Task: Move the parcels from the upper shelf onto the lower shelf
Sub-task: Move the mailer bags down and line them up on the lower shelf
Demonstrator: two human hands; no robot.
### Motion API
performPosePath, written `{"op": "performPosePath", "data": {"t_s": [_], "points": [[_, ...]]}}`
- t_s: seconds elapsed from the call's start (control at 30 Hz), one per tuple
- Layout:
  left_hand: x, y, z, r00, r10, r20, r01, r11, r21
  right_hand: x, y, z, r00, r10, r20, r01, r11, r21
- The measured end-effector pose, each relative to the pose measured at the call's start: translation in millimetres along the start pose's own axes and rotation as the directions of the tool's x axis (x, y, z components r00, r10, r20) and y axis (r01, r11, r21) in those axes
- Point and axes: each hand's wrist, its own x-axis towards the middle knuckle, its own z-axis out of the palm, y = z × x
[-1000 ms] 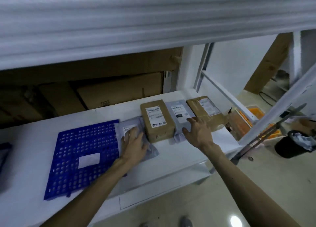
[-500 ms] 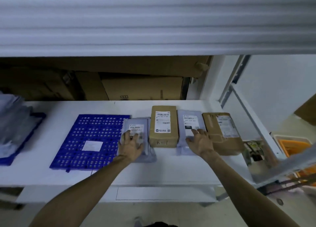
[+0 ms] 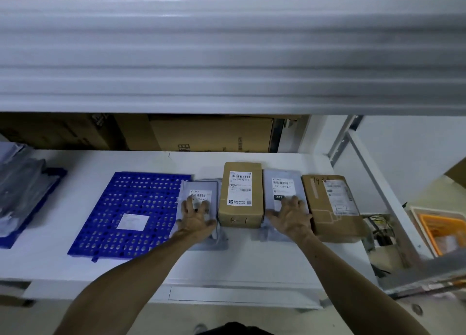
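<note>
Four parcels (image 3: 240,196) lie side by side on the white lower shelf (image 3: 252,264), long axes front to back, labels up. The left hand (image 3: 196,220) presses the left grey mailer (image 3: 200,192) and the right hand (image 3: 290,216) the right grey mailer (image 3: 281,183), fingers spread flat. A blue perforated mat (image 3: 131,208) lies alongside, with cartons (image 3: 211,137) behind.

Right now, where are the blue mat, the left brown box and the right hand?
blue mat (image 3: 126,198): head view, holed surface.
left brown box (image 3: 240,188): head view, its white label.
right hand (image 3: 293,221): head view, back of hand.
</note>
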Motion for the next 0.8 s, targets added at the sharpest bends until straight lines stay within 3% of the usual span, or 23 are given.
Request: {"op": "performPosePath", "data": {"t_s": [0.13,0.4,0.63,0.8], "points": [[3,2,1,1.0,-0.016,0.001,0.016,0.997,0.076,4,-3,3,1.0,0.009,-0.002,-0.009,1.0,-0.013],[2,-2,7,1.0,0.014,0.003,-0.014,0.991,0.134,18,-1,-1,0.986,-0.028,0.165,0.03,1.0,-0.009],[4,-1,4,0.995,0.017,0.1,-0.037,0.978,0.205,17,3,3,0.984,-0.065,0.165,0.067,0.998,-0.011],[4,-2,7,0.998,0.05,0.031,-0.055,0.976,0.212,16,0,5,0.978,-0.037,0.204,0.042,0.999,-0.022]]}}
